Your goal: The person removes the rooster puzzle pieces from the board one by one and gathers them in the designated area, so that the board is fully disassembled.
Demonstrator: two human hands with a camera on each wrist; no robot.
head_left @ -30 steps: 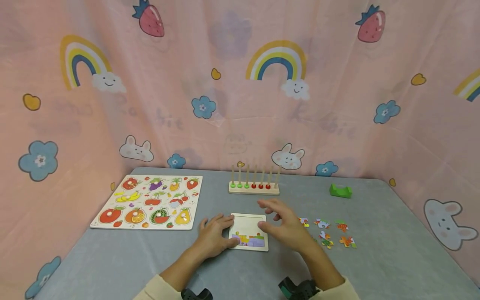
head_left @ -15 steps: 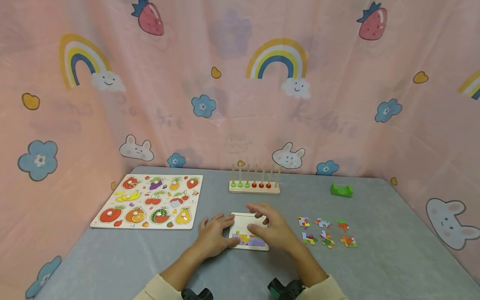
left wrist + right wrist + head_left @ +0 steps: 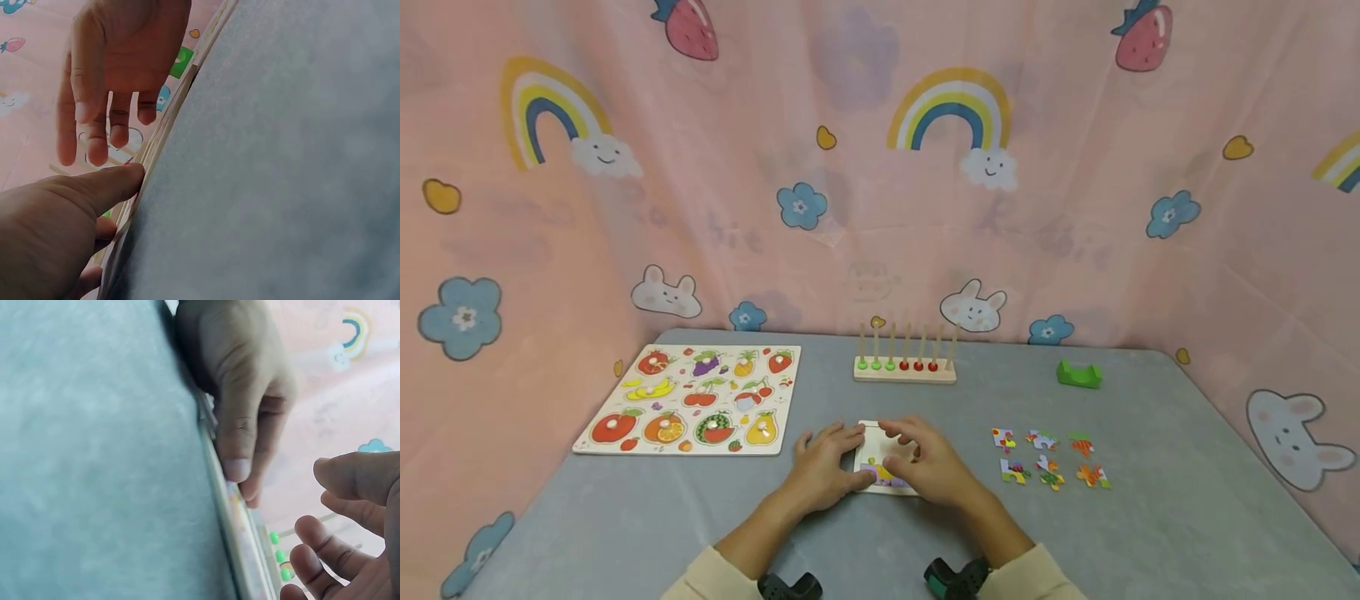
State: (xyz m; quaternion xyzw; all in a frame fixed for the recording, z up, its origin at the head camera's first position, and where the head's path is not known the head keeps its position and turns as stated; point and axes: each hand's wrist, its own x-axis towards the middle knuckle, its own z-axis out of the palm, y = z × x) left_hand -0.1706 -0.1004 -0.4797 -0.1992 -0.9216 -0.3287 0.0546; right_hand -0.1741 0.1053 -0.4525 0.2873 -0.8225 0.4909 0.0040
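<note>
A small pale jigsaw tray (image 3: pixel 872 442) lies at the table's near middle, a strip of purple and yellow pieces (image 3: pixel 880 472) fitted along its near side. My left hand (image 3: pixel 823 468) holds the tray by its left side, thumb at the near corner and fingers toward the far corner. In the left wrist view that thumb sits on the tray's edge. Over the tray's right part hovers my right hand (image 3: pixel 931 462), fingers loosely bent and thumb apart, holding nothing. The right hand hides the tray's right side in the head view.
Several loose jigsaw pieces (image 3: pixel 1048 458) lie in two rows on the right. Behind the tray stands a pegged bead rack (image 3: pixel 905 375) with green and red beads. A fruit peg puzzle (image 3: pixel 688 400) lies at left, a green block (image 3: pixel 1078 375) at back right.
My right hand has moved left and slightly down over the tray, uncovering the loose pieces at right. The left hand has kept its place on the tray.
</note>
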